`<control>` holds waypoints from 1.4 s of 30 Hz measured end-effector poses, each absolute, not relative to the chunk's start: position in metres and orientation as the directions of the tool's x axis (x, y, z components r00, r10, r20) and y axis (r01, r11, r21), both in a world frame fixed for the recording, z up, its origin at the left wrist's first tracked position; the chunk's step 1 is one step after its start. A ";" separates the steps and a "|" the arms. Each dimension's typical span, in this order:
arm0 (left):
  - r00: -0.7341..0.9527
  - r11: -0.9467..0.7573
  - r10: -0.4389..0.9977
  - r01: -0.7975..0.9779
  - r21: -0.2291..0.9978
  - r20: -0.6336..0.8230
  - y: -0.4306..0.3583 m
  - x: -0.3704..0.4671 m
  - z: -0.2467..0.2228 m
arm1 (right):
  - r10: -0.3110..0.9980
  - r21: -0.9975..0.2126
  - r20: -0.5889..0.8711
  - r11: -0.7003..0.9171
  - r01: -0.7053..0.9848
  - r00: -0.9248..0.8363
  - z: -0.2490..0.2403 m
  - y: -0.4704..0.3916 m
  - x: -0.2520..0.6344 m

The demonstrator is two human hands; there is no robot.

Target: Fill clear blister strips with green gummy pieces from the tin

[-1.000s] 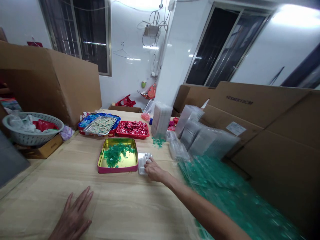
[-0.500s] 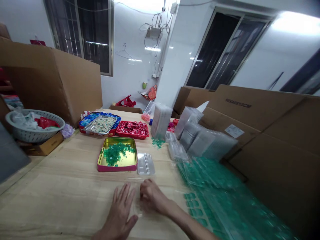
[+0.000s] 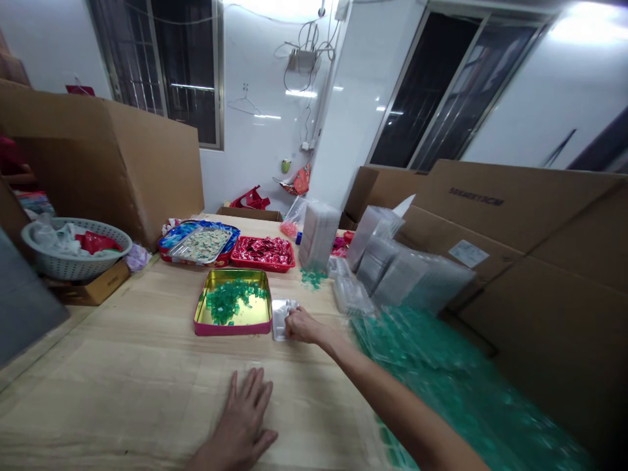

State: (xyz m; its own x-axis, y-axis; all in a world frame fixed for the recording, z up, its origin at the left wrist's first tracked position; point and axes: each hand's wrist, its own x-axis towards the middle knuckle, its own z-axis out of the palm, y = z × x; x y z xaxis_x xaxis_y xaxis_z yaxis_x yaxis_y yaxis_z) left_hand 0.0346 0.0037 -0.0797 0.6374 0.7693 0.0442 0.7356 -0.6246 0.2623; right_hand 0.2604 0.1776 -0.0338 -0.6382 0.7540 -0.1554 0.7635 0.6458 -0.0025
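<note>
Clearly, the right hand [image 3: 301,326] is the nearer one to the small silvery tray [image 3: 279,322], which lies on the wooden table [image 3: 122,392] just to the right of the square tin [image 3: 233,330]. The hand comes in from the tray's right side, its fingers bunched together over that edge, so the uncovered part of the tray shows on the left, between the fingers and the tin wall. Whether the fingertips pinch anything there is hidden by the hand itself. The tray's long axis appears to run away from the person, roughly alongside the tin's right wall, while the right forearm reaches across it at a slant from the lower right. Green pieces [image 3: 228,301] lie loose inside the tin, beyond the tray from the fingers. The left hand [image 3: 245,415] is well apart from all this, nearer the person and a little left of the tray, palm down at the table with its fingers extended and slightly apart, nothing visible in its grasp.
</note>
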 end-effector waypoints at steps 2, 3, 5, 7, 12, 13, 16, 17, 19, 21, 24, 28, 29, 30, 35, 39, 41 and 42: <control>0.654 -0.658 0.751 0.730 0.186 0.089 0.002 0.010 -0.088 | 0.751 0.008 -0.160 0.650 0.760 -0.640 -0.034 0.178 0.262; 0.662 -0.671 0.741 0.726 0.148 0.115 0.002 -0.002 -0.092 | 0.751 0.014 -0.162 0.651 0.759 -0.641 -0.034 0.178 0.263; 0.675 -0.692 0.719 0.717 0.082 0.165 0.001 -0.023 -0.099 | 0.748 0.028 -0.165 0.655 0.755 -0.643 -0.035 0.176 0.263; 0.677 -0.696 0.707 0.718 0.027 0.204 0.001 -0.042 -0.102 | 0.742 0.043 -0.168 0.664 0.747 -0.649 -0.036 0.173 0.261; 0.694 -0.700 0.684 0.711 -0.066 0.225 0.002 -0.086 -0.092 | 0.724 0.084 -0.160 0.688 0.721 -0.671 -0.025 0.162 0.258; 0.698 -0.702 0.679 0.708 -0.076 0.228 0.003 -0.094 -0.089 | 0.727 0.092 -0.148 0.685 0.723 -0.670 -0.019 0.160 0.258; 0.671 -0.681 0.689 0.729 -0.074 0.274 0.005 -0.108 -0.080 | 0.747 0.129 -0.079 0.664 0.736 -0.660 0.003 0.143 0.257; 0.651 -0.666 0.697 0.743 -0.063 0.301 0.005 -0.109 -0.077 | 0.745 0.141 -0.057 0.665 0.734 -0.664 0.007 0.133 0.254; 0.613 -0.645 0.707 0.763 -0.032 0.352 0.006 -0.101 -0.073 | 0.717 0.147 -0.041 0.693 0.705 -0.696 0.010 0.105 0.245; 0.582 -0.632 0.716 0.775 0.004 0.386 0.007 -0.083 -0.069 | 0.668 0.114 -0.062 0.743 0.660 -0.742 0.003 0.071 0.231; 0.551 -0.622 0.736 0.780 0.070 0.394 0.008 -0.041 -0.066 | 0.601 -0.015 -0.086 0.797 0.604 -0.795 -0.012 0.034 0.214; 0.544 -0.614 0.779 0.763 0.201 0.312 0.007 0.022 -0.063 | 0.720 -0.103 -0.065 0.683 0.723 -0.690 -0.010 0.056 0.221; 0.555 -0.610 0.789 0.755 0.240 0.262 0.006 0.036 -0.062 | 0.776 -0.092 -0.051 0.624 0.776 -0.629 -0.005 0.071 0.227; 0.567 -0.604 0.797 0.747 0.277 0.210 0.005 0.048 -0.061 | 0.815 -0.072 -0.051 0.574 0.816 -0.578 -0.001 0.089 0.234; 0.619 -0.569 0.786 0.726 0.386 -0.004 0.000 0.077 -0.064 | 0.811 -0.015 -0.135 0.572 0.820 -0.569 0.001 0.156 0.257; 0.603 -0.552 0.797 0.750 0.364 -0.034 -0.004 0.061 -0.074 | 0.780 0.009 -0.191 0.608 0.794 -0.596 -0.013 0.170 0.258; 0.599 -0.557 0.800 0.762 0.332 -0.034 -0.007 0.047 -0.081 | 0.772 0.015 -0.202 0.617 0.786 -0.602 -0.018 0.173 0.258; 0.599 -0.562 0.800 0.766 0.311 -0.030 -0.009 0.040 -0.085 | 0.769 0.017 -0.208 0.621 0.784 -0.605 -0.019 0.173 0.259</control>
